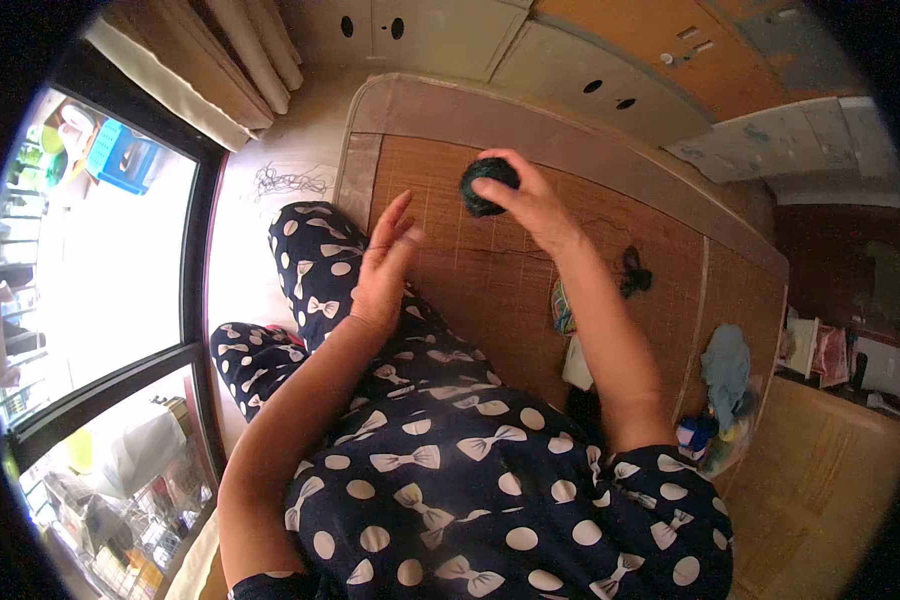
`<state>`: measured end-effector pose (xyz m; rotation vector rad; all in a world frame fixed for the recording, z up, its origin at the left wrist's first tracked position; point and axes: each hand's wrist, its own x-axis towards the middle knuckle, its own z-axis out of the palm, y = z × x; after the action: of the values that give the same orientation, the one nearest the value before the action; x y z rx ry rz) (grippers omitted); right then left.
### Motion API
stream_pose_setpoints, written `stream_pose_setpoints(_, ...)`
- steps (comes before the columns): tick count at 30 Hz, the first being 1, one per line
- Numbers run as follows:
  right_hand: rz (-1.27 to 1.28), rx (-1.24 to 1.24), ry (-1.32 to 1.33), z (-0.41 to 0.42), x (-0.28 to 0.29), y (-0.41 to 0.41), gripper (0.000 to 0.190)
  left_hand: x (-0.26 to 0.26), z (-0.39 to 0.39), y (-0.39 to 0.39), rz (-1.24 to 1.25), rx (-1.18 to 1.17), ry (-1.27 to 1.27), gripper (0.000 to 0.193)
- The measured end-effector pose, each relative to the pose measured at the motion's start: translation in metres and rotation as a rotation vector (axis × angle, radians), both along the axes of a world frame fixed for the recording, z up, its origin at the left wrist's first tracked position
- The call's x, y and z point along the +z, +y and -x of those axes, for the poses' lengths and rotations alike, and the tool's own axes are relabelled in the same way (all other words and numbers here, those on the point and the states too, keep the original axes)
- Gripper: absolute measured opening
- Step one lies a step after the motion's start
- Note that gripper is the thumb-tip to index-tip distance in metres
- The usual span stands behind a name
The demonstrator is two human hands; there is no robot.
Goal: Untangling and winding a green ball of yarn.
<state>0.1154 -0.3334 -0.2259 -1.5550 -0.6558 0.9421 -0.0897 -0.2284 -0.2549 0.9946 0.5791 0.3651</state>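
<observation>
My right hand (538,201) grips a ball of dark green yarn (489,169), with the thumb across its near side. To its left, my left hand (381,274) is raised over my knee, thumb and fingers apart and slightly blurred. A thin dark strand (487,250) stretches between the left hand and the area under my right forearm; whether the left fingers touch it is unclear. Right of that forearm, a loose dark tangle of yarn (634,274) lies on the brown woven mat (487,300). Partly hidden behind the forearm is a multicoloured bundle (562,311).
More loose dark yarn (292,181) lies on the pale ledge beside the window frame (195,300). A white item (579,365) sits near my right side. Farther right is a grey-blue cloth (726,367). Cabinets (442,37) line the far side, with a curtain (232,52) at the left.
</observation>
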Motion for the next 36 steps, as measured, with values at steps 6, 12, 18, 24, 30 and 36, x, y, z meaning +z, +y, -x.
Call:
stream_pose_setpoints(6, -0.143, -0.166, -0.071, -0.009, 0.063, -0.039, 0.047, -0.02, 0.005, 0.019, 0.284, 0.045, 0.018, 0.053)
stream_pose_setpoints(12, -0.304, -0.202, 0.053, -0.007, 0.11, -0.072, 0.054, -0.019, 0.007, 0.034, 0.402, 0.046, 0.036, 0.049)
stream_pose_setpoints(18, -0.273, -0.224, 0.021, -0.004, 0.129, -0.085, 0.058, -0.004, 0.004, 0.048, 0.375, 0.014, -0.016, 0.05)
stream_pose_setpoints(24, -0.391, -0.448, 0.054, -0.025, 0.142, -0.084, 0.049, 0.025, 0.018, 0.051, 0.308, -0.08, -0.033, 0.045)
stream_pose_setpoints(30, -0.467, -0.51, 0.033, -0.071, 0.163, -0.086, 0.043, 0.039, 0.026, 0.042, 0.316, -0.157, -0.013, 0.043)
stream_pose_setpoints(36, -0.49, -0.496, 0.114, -0.093, 0.155, -0.071, 0.035, 0.024, 0.04, 0.038, 0.384, -0.185, -0.04, 0.043)
